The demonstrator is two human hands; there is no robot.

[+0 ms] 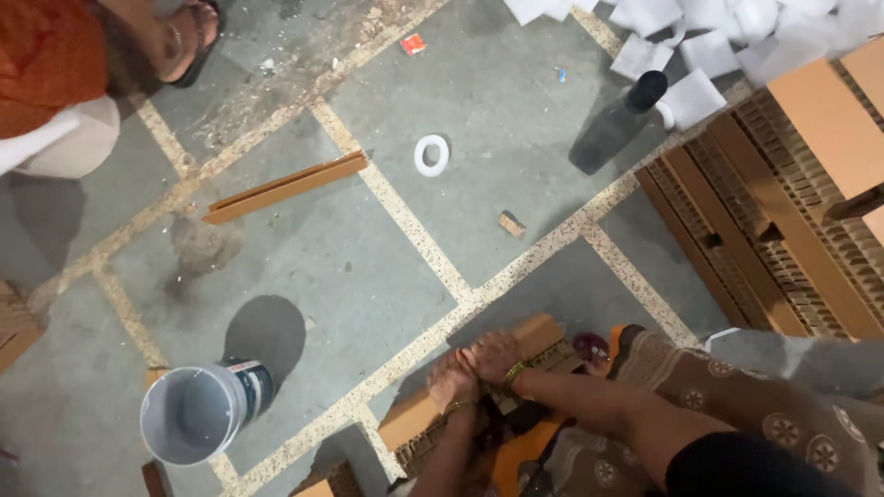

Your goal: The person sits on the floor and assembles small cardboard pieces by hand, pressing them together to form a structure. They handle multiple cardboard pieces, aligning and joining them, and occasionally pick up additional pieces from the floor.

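- The floor (368,276) under you is grey concrete crossed by speckled pale strips.
- At 3 o'clock a stack of honeycomb cardboard panels (792,212) runs off the right edge.
- At 6 o'clock lies the cardboard block (525,342) you are working on: tan, long, with a honeycomb core along its lower side; its middle is hidden by your hands.
- At 8 o'clock a grey bucket (198,410) stands, mouth facing up.
- Your left hand (451,379) and right hand (493,356) press side by side on the block, fingers curled over its top. You cannot tell whether they grip or only press.
- At 12 o'clock lies a white tape ring (431,155).
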